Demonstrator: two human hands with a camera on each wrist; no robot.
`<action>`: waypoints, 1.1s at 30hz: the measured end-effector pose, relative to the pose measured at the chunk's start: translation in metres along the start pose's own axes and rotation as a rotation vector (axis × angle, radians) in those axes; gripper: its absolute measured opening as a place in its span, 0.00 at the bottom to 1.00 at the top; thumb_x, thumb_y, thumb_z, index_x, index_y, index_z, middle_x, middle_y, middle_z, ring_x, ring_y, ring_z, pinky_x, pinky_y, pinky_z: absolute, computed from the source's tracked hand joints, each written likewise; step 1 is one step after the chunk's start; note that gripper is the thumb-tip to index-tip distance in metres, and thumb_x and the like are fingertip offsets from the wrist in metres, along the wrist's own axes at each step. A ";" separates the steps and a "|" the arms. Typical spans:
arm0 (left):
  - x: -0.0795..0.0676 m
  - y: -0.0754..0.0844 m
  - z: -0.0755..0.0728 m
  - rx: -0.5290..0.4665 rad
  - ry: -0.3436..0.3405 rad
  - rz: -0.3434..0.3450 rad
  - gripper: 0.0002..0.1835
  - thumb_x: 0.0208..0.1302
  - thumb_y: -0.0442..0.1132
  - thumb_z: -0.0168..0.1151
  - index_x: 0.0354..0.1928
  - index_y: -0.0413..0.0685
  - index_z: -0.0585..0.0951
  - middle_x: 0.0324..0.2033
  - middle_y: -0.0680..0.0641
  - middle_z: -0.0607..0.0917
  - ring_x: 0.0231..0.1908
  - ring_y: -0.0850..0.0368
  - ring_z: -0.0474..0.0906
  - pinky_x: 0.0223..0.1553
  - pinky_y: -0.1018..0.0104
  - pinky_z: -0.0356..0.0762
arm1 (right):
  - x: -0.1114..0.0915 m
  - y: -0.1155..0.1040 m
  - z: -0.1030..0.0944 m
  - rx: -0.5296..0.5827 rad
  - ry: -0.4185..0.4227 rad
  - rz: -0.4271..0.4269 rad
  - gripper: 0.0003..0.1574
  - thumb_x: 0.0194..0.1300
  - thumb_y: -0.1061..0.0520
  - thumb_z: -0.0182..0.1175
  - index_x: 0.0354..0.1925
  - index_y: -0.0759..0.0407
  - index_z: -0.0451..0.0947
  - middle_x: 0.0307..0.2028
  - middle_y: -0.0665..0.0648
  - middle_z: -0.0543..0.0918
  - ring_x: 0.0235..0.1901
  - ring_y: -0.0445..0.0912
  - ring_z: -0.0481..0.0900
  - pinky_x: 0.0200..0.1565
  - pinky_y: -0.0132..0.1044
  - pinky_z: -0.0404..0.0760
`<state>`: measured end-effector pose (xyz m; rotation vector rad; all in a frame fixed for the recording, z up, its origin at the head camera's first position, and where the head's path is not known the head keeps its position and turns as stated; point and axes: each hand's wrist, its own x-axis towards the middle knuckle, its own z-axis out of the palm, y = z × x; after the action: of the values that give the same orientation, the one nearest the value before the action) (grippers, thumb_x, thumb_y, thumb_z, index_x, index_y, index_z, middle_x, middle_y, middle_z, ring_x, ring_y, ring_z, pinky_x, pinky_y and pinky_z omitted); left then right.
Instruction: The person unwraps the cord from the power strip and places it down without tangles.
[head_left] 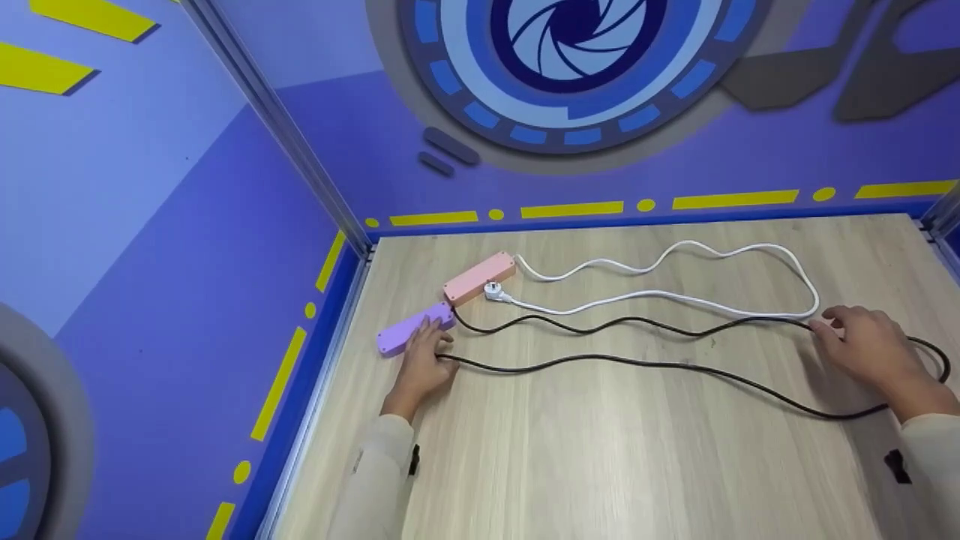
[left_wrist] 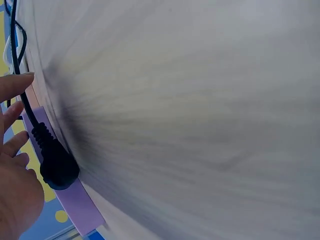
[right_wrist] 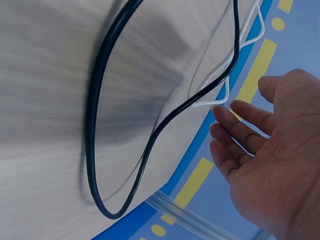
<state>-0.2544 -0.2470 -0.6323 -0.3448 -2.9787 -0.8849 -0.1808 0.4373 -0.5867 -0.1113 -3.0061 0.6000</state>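
A purple power strip (head_left: 411, 331) lies at the left of the table, with my left hand (head_left: 425, 365) at its near side and fingertips over its top. A black plug (left_wrist: 59, 165) sits under that hand, seen against the strip in the left wrist view. Its black cord (head_left: 615, 359) runs right from below the palm, passing by the thumb. Those fingers look extended rather than curled. At the right, my right hand (head_left: 870, 352) hovers by the looped black cord (right_wrist: 92, 120), fingers loosely bent and holding nothing.
Behind the purple strip lies a pink power strip (head_left: 480, 277). Beside it is a white plug (head_left: 493, 291), whose white cord (head_left: 660, 294) loops to the right. Blue patterned walls (head_left: 330, 120) border the wooden table (head_left: 600, 465) at the left and back.
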 end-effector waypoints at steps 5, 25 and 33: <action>-0.001 -0.001 0.002 0.029 -0.058 -0.057 0.20 0.63 0.36 0.73 0.57 0.42 0.81 0.84 0.38 0.59 0.86 0.39 0.48 0.86 0.42 0.41 | -0.005 0.000 0.008 -0.037 -0.034 0.009 0.33 0.80 0.51 0.57 0.64 0.81 0.69 0.62 0.88 0.69 0.61 0.83 0.66 0.62 0.78 0.66; 0.002 -0.012 0.011 -0.037 0.006 -0.051 0.13 0.61 0.31 0.72 0.48 0.41 0.85 0.81 0.38 0.64 0.84 0.39 0.55 0.86 0.41 0.43 | -0.035 0.037 0.025 -0.008 -0.346 0.212 0.78 0.74 0.18 0.43 0.76 0.86 0.32 0.69 0.98 0.29 0.67 0.99 0.30 0.68 0.87 0.39; 0.002 -0.010 0.008 -0.031 0.029 -0.007 0.12 0.60 0.30 0.72 0.46 0.38 0.84 0.80 0.35 0.65 0.83 0.37 0.57 0.85 0.37 0.45 | -0.030 0.033 0.021 -0.037 -0.348 0.202 0.75 0.75 0.18 0.42 0.76 0.84 0.33 0.69 0.98 0.30 0.65 1.00 0.33 0.66 0.89 0.43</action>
<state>-0.2581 -0.2502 -0.6446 -0.3196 -2.9441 -0.9290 -0.1513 0.4571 -0.6209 -0.3513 -3.3712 0.6410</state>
